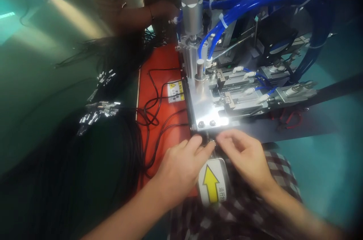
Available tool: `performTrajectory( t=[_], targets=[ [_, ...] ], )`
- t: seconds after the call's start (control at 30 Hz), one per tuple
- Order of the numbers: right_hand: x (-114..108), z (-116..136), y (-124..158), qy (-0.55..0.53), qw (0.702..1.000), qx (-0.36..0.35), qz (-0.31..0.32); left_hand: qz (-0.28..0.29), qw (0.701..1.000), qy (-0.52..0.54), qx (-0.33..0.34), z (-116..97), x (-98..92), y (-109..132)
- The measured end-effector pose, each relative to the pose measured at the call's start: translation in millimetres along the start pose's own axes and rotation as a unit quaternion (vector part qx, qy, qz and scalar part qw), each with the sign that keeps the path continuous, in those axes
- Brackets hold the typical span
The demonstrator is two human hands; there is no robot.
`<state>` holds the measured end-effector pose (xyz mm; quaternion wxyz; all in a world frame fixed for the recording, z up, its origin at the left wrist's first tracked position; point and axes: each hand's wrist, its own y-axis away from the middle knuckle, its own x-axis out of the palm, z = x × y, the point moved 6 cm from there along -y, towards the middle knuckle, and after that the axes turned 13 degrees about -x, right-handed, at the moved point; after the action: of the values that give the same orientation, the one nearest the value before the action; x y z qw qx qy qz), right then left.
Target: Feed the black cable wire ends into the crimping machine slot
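My left hand (181,168) is at the near end of a metal machine (204,107), thumb and fingers drawn together. Facing it, my right hand (246,157) has its thumb and fingers pinched close to the left fingertips. Whatever lies between the fingertips is too small and blurred to make out. Just below them is a rounded white box (222,174) with a yellow arrow label (211,185). To the left, thin black cables (159,100) run across an orange surface (153,58) toward the machine's side.
Bundles of black cable with shiny metal ends (99,113) lie on the green surface (36,92) at left. Thick blue air tubes (263,0) arch over the machine's pneumatic cylinders (244,100). Another person's arm (136,19) reaches in behind. Red-handled tool (293,119) lies at right.
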<state>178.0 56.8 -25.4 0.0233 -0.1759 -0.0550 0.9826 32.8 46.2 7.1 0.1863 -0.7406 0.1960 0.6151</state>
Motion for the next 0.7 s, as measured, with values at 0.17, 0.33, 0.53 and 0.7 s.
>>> performTrajectory(
  t=[0.17, 0.33, 0.53, 0.7],
  targets=[
    [1, 11, 6, 0.083, 0.989, -0.124, 0.019, -0.004, 1.0, -0.004, -0.002, -1, -0.7, -1],
    [2, -10, 5, -0.009, 0.997, 0.067, 0.04, -0.009, 1.0, 0.014, -0.002, 1, -0.5, 0],
    [7, -14, 2, -0.082, 0.981, 0.165, 0.064, -0.031, 0.993, 0.114, -0.008, 4, -6.2, -2],
    [7, -16, 3, -0.083, 0.984, 0.147, 0.053, -0.027, 0.987, 0.158, -0.026, 5, -6.9, -2]
  ],
)
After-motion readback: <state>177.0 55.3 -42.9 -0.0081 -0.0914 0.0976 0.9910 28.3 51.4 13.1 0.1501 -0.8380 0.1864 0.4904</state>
